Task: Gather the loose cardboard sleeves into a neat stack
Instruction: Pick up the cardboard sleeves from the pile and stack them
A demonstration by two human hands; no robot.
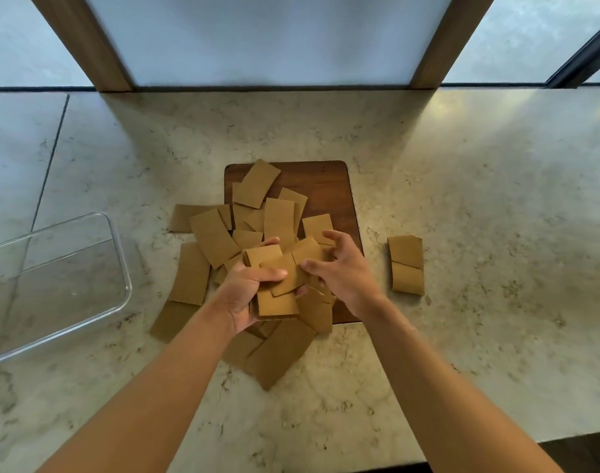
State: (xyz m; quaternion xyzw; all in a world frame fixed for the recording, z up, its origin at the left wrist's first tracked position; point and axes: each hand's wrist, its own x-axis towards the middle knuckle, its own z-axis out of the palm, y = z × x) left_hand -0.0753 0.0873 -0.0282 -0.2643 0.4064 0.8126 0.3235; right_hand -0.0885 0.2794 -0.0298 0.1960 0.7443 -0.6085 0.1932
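Marble counter (462, 199), left hand (247, 295) gripping cardboard sleeves (278, 302), right hand (339, 268) apparently pinching one

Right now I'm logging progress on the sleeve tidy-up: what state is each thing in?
Left hand: grips a bunch of sleeves.
Right hand: fingers curled on the bunch.
Held bunch: uneven, not squared.
Loose sleeves: scattered, overlapping.
Two sleeves: apart, at right.
Clear container: empty.
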